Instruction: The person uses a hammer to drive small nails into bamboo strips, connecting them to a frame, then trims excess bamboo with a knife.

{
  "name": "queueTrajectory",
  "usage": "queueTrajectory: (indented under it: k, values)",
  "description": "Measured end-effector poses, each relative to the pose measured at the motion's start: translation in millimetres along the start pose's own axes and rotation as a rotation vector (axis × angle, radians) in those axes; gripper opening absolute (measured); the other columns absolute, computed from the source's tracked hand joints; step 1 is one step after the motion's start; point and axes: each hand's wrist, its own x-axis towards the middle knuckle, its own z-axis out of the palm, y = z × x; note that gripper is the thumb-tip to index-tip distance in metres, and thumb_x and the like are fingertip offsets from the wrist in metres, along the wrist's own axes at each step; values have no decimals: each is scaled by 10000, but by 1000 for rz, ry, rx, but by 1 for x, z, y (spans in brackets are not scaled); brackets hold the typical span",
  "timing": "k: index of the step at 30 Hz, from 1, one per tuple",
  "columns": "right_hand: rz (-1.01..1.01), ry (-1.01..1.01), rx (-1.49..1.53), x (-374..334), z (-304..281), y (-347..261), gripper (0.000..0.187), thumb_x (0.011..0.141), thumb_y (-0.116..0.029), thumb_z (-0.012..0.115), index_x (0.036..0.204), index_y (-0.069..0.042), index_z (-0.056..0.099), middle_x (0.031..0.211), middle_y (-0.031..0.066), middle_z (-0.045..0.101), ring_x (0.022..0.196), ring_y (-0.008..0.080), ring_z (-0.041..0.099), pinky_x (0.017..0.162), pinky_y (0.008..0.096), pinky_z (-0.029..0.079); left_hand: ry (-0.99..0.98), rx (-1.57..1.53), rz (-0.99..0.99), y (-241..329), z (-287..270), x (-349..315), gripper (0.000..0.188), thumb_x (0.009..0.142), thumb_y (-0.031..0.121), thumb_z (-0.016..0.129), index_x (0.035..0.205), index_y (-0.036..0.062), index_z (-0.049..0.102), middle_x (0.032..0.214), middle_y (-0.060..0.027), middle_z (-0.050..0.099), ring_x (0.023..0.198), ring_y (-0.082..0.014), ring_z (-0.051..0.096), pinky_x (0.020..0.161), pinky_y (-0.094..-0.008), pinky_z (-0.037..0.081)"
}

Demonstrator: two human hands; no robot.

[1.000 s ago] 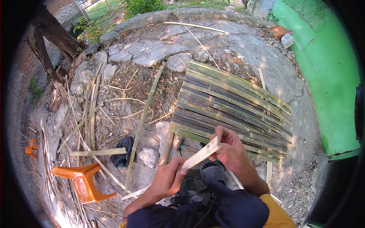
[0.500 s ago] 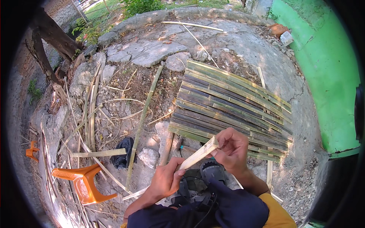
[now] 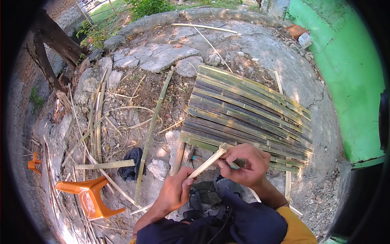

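Observation:
My left hand [image 3: 175,192] is closed round a pale split bamboo piece [image 3: 208,162], which slants up to the right in front of me. Its upper end looks frayed. Beside that end is my right hand [image 3: 248,164], fingers curled and pinched on a thin bamboo strip [image 3: 255,196]. Part of this strip shows between the fingers and more below the wrist; the palm hides the rest. Beyond my hands lies a panel of dark and green bamboo slats [image 3: 248,110], laid side by side over crosspieces. A tool with a dark head [image 3: 191,153] rests near the panel's lower left corner.
An orange plastic stool [image 3: 90,198] lies tipped at the left, with another orange stool [image 3: 34,163] farther off. Loose bamboo strips [image 3: 98,122], a black plastic bag [image 3: 132,160] and rocks [image 3: 158,168] cover the ground. A green wall [image 3: 349,81] bounds the right, a tree trunk [image 3: 61,38] the upper left.
My right hand has moved slightly right and down, away from the bamboo piece's end, and has turned. The piece now tilts more steeply, its frayed end nearer the panel.

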Motion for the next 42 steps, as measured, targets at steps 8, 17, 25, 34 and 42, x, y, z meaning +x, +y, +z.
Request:
queueTrajectory:
  k: [8, 17, 25, 34, 42]
  values:
    - [-53, -231, -307, 23, -22, -17, 290, 744, -184, 891, 934, -96, 691, 860, 24, 702, 733, 200, 709, 623, 313, 559, -1, 6, -24, -2, -1, 0, 422, 1116, 381, 382, 1062, 14, 582, 659, -96, 543, 551, -233, 550, 567, -352, 441]
    - [-272, -231, -347, 25, -19, -10, 255, 700, -82, 899, 891, -89, 730, 830, 27, 705, 668, 200, 678, 579, 305, 523, 4, 34, -21, -1, -2, -3, 408, 1114, 365, 379, 1058, 15, 582, 642, -107, 536, 546, -264, 549, 558, -368, 434]
    - [-152, -162, -225, 21, -18, 0, 356, 707, -141, 927, 968, -60, 700, 831, 39, 714, 688, 176, 680, 608, 282, 531, -28, 3, -74, -4, 2, 3, 471, 1115, 418, 358, 1014, 12, 575, 617, -97, 523, 545, -255, 554, 562, -364, 436]
    - [613, -541, -270, -70, 19, 105, 360, 856, -217, 787, 1133, -68, 611, 955, 109, 719, 875, 289, 720, 756, 426, 565, 79, -33, -37, -5, -15, 14, 503, 1121, 421, 343, 978, -12, 554, 630, -23, 439, 563, -113, 407, 534, -297, 331]
    - [437, -731, -560, -227, 99, 167, 435, 826, -210, 786, 1186, -85, 577, 1063, 133, 567, 1018, 371, 626, 839, 472, 521, 23, -20, -143, 4, -44, 21, 456, 1142, 365, 306, 975, 19, 552, 634, -10, 440, 536, -114, 401, 526, -295, 338]
